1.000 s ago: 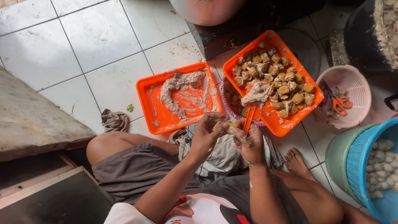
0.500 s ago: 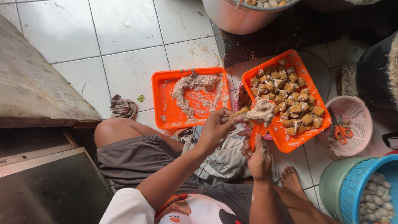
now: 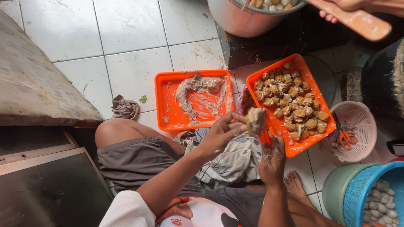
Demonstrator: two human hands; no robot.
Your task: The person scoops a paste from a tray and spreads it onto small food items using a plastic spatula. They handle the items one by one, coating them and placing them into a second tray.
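I see the left hand (image 3: 219,134) gripping a paste-covered tofu piece (image 3: 255,120) at frame centre, the right hand (image 3: 272,157) closed on an orange tool, many pieces filled on the right tray (image 3: 294,148), paste left on the left tray (image 3: 168,122).

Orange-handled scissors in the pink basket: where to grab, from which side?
Take the scissors by the orange handle loops, from above. They lie flat in the pink basket, loops near its middle, blades pointing up-left toward the rim by the orange tray; the wall blocks a sideways approach.
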